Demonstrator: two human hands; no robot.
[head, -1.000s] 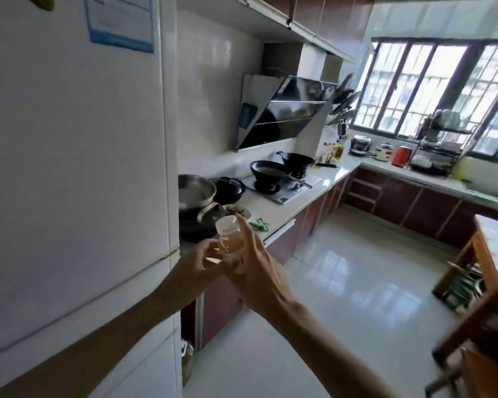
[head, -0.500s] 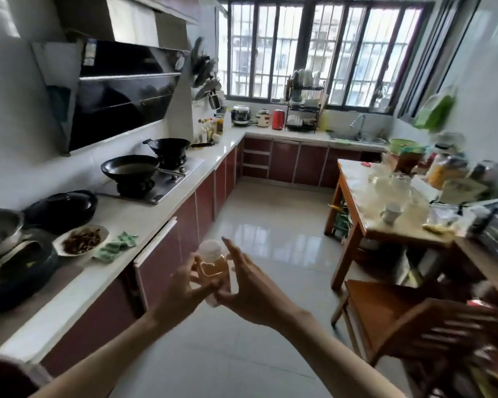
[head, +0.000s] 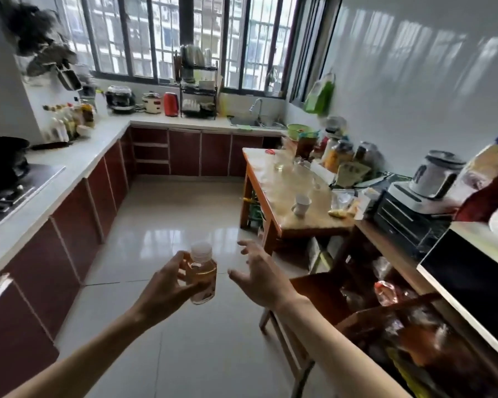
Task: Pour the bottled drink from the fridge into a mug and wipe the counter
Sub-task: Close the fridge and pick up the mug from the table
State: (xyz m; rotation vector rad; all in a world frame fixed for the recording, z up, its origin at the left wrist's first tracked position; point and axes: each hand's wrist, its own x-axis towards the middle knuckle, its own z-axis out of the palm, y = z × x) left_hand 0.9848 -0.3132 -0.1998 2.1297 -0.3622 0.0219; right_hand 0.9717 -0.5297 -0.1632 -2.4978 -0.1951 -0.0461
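Note:
A small clear bottle (head: 201,275) with amber drink and a white cap is upright in front of me over the floor, gripped by my left hand (head: 167,288). Just to its right, my right hand (head: 256,275) is apart from the bottle with its fingers spread and nothing in it. A white mug (head: 302,204) stands on the wooden table (head: 273,193) at the right, well beyond both hands. The white counter (head: 78,162) runs along the left wall.
A black wok (head: 3,152) sits on the stove at the left. Appliances, a red kettle (head: 170,104), a dish rack and a sink line the far counter under the window. Jars, bags and a blender (head: 434,175) crowd the right side. A wooden chair (head: 385,320) stands at lower right.
My view has swung right from the fridge to the table side of the kitchen. My right hand has come off the bottle and opened; my left hand still holds it.

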